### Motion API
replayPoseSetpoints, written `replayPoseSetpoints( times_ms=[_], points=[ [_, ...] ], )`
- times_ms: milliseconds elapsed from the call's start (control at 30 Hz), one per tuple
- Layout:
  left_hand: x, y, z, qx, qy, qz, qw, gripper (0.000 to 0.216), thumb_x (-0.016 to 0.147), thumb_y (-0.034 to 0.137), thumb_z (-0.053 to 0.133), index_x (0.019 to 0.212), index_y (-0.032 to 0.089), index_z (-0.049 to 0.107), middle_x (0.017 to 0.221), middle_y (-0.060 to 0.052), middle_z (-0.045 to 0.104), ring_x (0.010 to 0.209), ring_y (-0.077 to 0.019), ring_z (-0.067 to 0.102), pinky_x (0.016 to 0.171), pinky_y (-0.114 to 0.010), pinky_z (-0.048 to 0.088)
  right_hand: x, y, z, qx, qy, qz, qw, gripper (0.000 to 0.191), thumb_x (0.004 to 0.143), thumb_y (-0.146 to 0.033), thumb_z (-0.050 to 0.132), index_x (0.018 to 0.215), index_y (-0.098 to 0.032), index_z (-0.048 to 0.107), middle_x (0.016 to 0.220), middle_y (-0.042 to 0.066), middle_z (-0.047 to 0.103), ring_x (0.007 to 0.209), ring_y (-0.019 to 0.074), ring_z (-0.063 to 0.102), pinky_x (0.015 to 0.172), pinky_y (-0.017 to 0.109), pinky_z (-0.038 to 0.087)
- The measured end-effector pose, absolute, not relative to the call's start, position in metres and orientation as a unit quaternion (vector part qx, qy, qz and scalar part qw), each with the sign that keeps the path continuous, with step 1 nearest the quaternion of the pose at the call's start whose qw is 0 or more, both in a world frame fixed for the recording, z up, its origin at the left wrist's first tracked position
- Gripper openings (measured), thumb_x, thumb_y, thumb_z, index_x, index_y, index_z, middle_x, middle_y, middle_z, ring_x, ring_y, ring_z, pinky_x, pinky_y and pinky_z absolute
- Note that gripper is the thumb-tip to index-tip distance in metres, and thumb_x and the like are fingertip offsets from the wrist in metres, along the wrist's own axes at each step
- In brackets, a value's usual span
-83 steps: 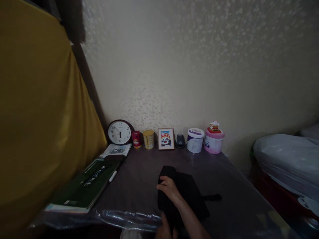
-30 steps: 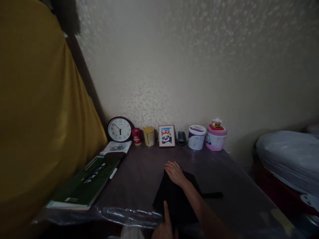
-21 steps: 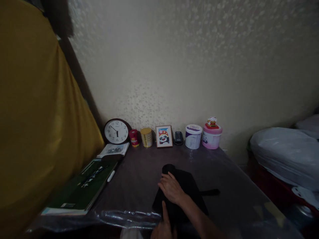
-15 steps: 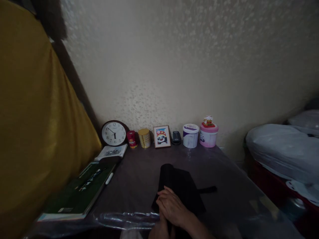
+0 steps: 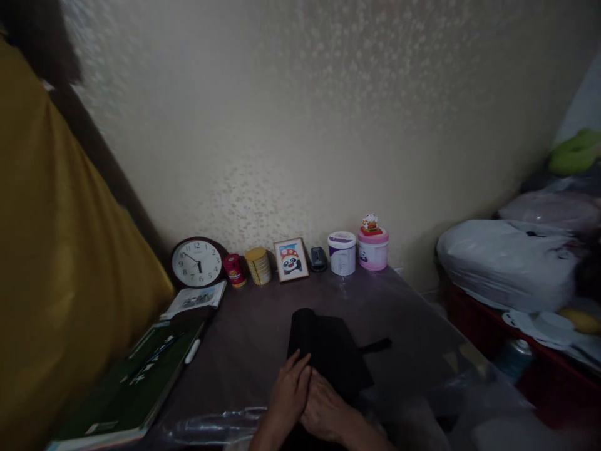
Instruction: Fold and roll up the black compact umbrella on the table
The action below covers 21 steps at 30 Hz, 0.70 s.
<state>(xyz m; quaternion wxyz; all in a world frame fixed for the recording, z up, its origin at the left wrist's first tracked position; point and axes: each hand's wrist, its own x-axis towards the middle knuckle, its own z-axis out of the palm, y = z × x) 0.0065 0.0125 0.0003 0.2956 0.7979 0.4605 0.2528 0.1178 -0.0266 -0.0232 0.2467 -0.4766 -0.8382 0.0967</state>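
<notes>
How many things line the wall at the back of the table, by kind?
Clock: 1
Tins: 2 (red tin, gold tin)
Picture frame: 1
Black gadget: 1
Tubs: 2 (white tub, pink tub)
Figurine: 1
Total: 8

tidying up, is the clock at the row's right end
No, the clock is at the left end; the pink tub is rightmost.

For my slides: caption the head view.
Left hand and right hand rest together on a folded black cloth on the table.
</notes>
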Motion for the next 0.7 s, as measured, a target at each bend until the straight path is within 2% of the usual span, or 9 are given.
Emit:
replayPoseSetpoints(
  times_ms=[67,167,267,333,433,500,567,700],
  points=[
    [0.013,0.014,-0.005,0.802,0.458,0.241,0.298,0.045,0.083,0.043,0.033,0.118,0.021,0.053,0.135,-0.009,0.041,0.123,-0.0177,0.039,0.104,-0.037,0.03,0.116,-0.04,-0.021,-0.464,-0.846,0.107,0.24,0.029,0.083,-0.023,0.043,0.106,-0.016,0.059,0.112,0.009,0.061,0.108,0.0196,0.05,0.101,0.033,0.031],
    [0.013,0.015,-0.013,0.804,0.459,0.23,0.3,0.047,0.085,0.041,0.031,0.124,0.019,0.046,0.139,-0.009,0.034,0.126,-0.0159,0.035,0.104,-0.035,0.03,0.118,-0.062,-0.008,-0.422,-0.854,0.156,0.262,0.024,0.086,-0.027,0.041,0.091,-0.023,0.065,0.092,0.001,0.068,0.093,0.0147,0.058,0.092,0.025,0.038],
    [0.012,0.012,-0.019,0.807,0.455,0.224,0.302,0.048,0.085,0.035,0.03,0.128,0.015,0.039,0.142,-0.01,0.026,0.128,-0.0139,0.031,0.105,-0.032,0.028,0.137,-0.073,0.009,-0.47,-0.78,0.213,0.355,0.029,0.087,-0.032,0.04,0.075,-0.025,0.065,0.075,-0.002,0.067,0.075,0.0112,0.06,0.075,0.019,0.045],
    [0.014,0.006,-0.022,0.809,0.46,0.22,0.292,0.05,0.085,0.032,0.031,0.131,0.014,0.033,0.144,-0.01,0.019,0.13,-0.0145,0.026,0.105,-0.032,0.028,0.162,-0.07,0.013,-0.564,-0.664,0.201,0.447,0.031,0.088,-0.032,0.036,0.078,-0.023,0.064,0.079,0.0,0.067,0.076,0.0122,0.06,0.073,0.021,0.046],
    [0.021,-0.005,-0.022,0.807,0.486,0.206,0.264,0.053,0.086,0.032,0.028,0.135,0.013,0.025,0.146,-0.009,0.01,0.133,-0.0171,0.015,0.107,-0.034,0.025,0.205,-0.054,-0.001,-0.67,-0.501,0.112,0.536,0.031,0.084,-0.037,0.037,0.093,-0.02,0.061,0.096,0.007,0.065,0.093,0.0185,0.059,0.087,0.033,0.044],
    [0.027,-0.01,-0.023,0.804,0.5,0.199,0.255,0.053,0.087,0.031,0.024,0.136,0.012,0.021,0.147,-0.008,0.007,0.134,-0.0175,0.011,0.108,-0.034,0.022,0.226,-0.044,-0.02,-0.693,-0.446,0.096,0.558,0.033,0.073,-0.042,0.048,0.092,-0.018,0.061,0.096,0.011,0.065,0.091,0.0237,0.061,0.083,0.038,0.047],
    [0.031,-0.013,-0.026,0.8,0.508,0.202,0.248,0.053,0.087,0.031,0.023,0.136,0.011,0.021,0.147,-0.009,0.006,0.134,-0.0177,0.008,0.109,-0.035,0.02,0.237,-0.036,-0.038,-0.697,-0.412,0.136,0.571,0.035,0.069,-0.043,0.05,0.092,-0.017,0.06,0.093,0.011,0.067,0.087,0.0245,0.063,0.08,0.039,0.049],
    [0.035,-0.013,-0.038,0.785,0.523,0.236,0.232,0.053,0.088,0.03,0.02,0.135,0.007,0.022,0.146,-0.012,0.011,0.134,-0.0185,0.01,0.109,-0.038,0.02,0.235,-0.034,-0.049,-0.668,-0.413,0.206,0.584,0.033,0.067,-0.039,0.052,0.092,-0.019,0.061,0.092,0.009,0.068,0.088,0.024,0.064,0.077,0.036,0.052]
  ],
)
